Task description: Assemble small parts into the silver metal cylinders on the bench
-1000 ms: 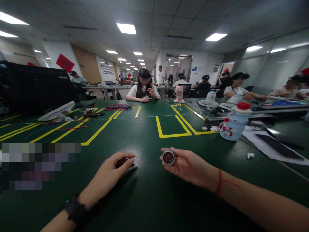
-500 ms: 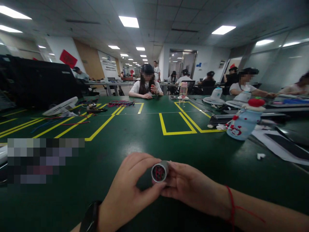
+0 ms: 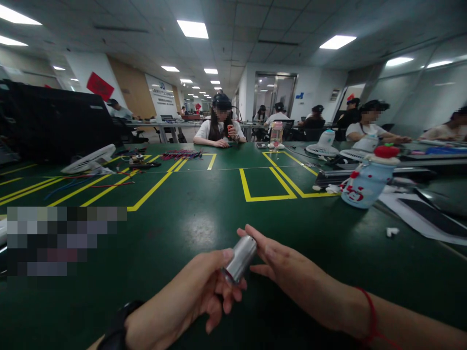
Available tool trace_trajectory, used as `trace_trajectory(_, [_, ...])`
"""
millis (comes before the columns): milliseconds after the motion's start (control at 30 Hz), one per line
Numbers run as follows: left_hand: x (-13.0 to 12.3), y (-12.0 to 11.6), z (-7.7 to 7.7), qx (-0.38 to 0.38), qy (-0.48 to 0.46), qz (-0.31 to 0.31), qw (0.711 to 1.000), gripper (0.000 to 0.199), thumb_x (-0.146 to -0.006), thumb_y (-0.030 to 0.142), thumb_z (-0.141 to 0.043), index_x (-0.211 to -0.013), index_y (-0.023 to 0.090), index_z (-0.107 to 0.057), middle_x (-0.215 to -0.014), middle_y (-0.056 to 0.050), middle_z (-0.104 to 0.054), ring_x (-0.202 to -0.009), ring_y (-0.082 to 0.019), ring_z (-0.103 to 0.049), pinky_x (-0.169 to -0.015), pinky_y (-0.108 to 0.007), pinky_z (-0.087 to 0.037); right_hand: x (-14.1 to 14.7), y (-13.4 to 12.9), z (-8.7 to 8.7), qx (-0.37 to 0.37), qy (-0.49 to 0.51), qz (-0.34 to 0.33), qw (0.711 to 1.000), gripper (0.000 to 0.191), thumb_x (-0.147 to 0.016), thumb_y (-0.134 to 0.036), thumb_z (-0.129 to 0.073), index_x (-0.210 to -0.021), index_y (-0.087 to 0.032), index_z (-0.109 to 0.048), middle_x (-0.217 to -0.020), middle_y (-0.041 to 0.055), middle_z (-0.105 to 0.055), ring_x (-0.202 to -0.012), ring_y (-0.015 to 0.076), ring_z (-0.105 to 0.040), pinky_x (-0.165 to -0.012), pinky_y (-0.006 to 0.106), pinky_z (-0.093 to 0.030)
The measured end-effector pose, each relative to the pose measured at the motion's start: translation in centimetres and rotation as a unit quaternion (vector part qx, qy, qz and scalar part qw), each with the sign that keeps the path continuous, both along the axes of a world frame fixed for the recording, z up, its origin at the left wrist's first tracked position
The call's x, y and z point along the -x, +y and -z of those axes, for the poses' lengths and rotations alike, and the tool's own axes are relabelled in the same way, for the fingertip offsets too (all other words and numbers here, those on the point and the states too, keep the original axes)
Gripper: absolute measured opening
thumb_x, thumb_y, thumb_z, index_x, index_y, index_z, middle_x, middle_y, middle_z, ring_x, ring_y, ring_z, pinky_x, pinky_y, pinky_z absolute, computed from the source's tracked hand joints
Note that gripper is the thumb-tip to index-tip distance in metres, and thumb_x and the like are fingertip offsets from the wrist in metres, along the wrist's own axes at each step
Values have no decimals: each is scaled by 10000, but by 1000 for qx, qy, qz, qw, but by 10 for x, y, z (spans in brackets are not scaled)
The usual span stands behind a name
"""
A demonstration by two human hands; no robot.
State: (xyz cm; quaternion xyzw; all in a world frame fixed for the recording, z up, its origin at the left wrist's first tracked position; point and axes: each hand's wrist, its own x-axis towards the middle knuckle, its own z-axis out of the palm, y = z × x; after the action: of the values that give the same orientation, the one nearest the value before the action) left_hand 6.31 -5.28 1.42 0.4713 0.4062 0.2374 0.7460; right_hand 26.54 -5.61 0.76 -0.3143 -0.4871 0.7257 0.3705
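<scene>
A short silver metal cylinder is tilted above the green table, with its lower end toward me and its upper end away to the right. My left hand is closed on its lower end, thumb on top and fingers underneath. Something reddish shows at the lower rim, but its inside is mostly hidden from this angle. My right hand is open at the cylinder's upper right side, fingers stretched out. Its fingers are close to the upper end; whether they touch it I cannot tell.
Yellow tape marks the green table. At right stand a light blue bottle, white fans and a dark phone-like slab. Wires and a fan lie left. Across the table sits a person.
The cylinder has turned from its open end facing me to showing its side. My right hand has loosened from it and straightened its fingers; my left hand still holds it.
</scene>
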Motion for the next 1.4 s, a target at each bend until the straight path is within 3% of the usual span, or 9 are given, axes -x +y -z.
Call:
trace_trajectory(100, [-1,-2,0,28,-33,27,999,485,-863,547,-348,-870,152,-629,-740,-49,-577,-573,-117,-504,-380,-162,-349,3,2,1,7,-9,-4,1000,508,-866,-418,-473,-1351,-334,-350,-1390,5,-405,-1197,188,-446,-1046,450,-277])
trace_trajectory(200, [-5,1,-3,-149,76,28,985,391,-863,508,-412,-872,185,-632,-796,-40,-596,-663,-149,-540,-486,-218,-436,5,6,-3,-31,-21,-16,999,648,-844,-369,-526,-1407,-314,-209,-1307,32,-492,-1136,171,-504,-1011,436,-341])
trace_trajectory(333, [-11,13,-2,-479,250,7,842,208,-852,376,-529,-1012,276,-617,-1062,-17,-592,-993,-211,-509,-902,-376,-389,7,16,-5,-284,-155,29,946,486,-836,-268,-533,-1310,-299,-430,-1288,11,-507,-1186,147,-456,-1052,359,-314])
trace_trajectory(400, [-12,21,2,-540,322,4,778,210,-860,349,-525,-1047,295,-604,-1135,-18,-568,-1039,-235,-479,-915,-420,-363,9,22,0,-393,-227,53,890,448,-842,-210,-507,-1279,-299,-471,-1296,3,-501,-1200,138,-438,-1067,344,-301])
trace_trajectory(500, [-11,30,12,-557,394,1,731,201,-876,348,-494,-1033,301,-612,-1157,-24,-561,-1047,-260,-468,-877,-451,-370,10,31,10,-433,-293,71,849,459,-859,-203,-470,-1308,-292,-431,-1293,12,-507,-1186,142,-451,-1047,356,-332])
trace_trajectory(733, [-4,30,2,-548,356,-62,755,322,-846,309,-536,-1168,296,-536,-1168,-32,-547,-1078,-236,-460,-923,-422,-369,3,33,22,-413,-366,152,820,700,-772,-337,-611,-1379,-249,-273,-1257,55,-509,-1146,183,-461,-1002,399,-346])
trace_trajectory(900, [-15,33,-16,-572,334,-72,745,184,-855,314,-536,-993,319,-657,-1089,-10,-569,-1053,-215,-470,-915,-386,-372,4,32,18,-434,-418,144,785,378,-785,-331,-599,-1142,-257,-504,-1120,16,-572,-1034,177,-496,-911,385,-362])
trace_trajectory(1067, [-15,41,-22,-557,324,-102,758,159,-841,346,-554,-887,291,-697,-996,-16,-589,-992,-217,-491,-866,-375,-398,5,29,14,-431,-427,147,781,361,-780,-333,-607,-1122,-286,-503,-1077,-12,-585,-996,167,-497,-887,369,-337])
trace_trajectory(1400, [13,49,24,-514,381,-19,768,168,-827,357,-584,-944,394,-698,-1084,7,-571,-998,-221,-486,-863,-392,-384,4,27,18,-436,-435,158,772,362,-788,-300,-574,-1137,-273,-483,-1095,-6,-581,-1003,161,-501,-910,365,-330])
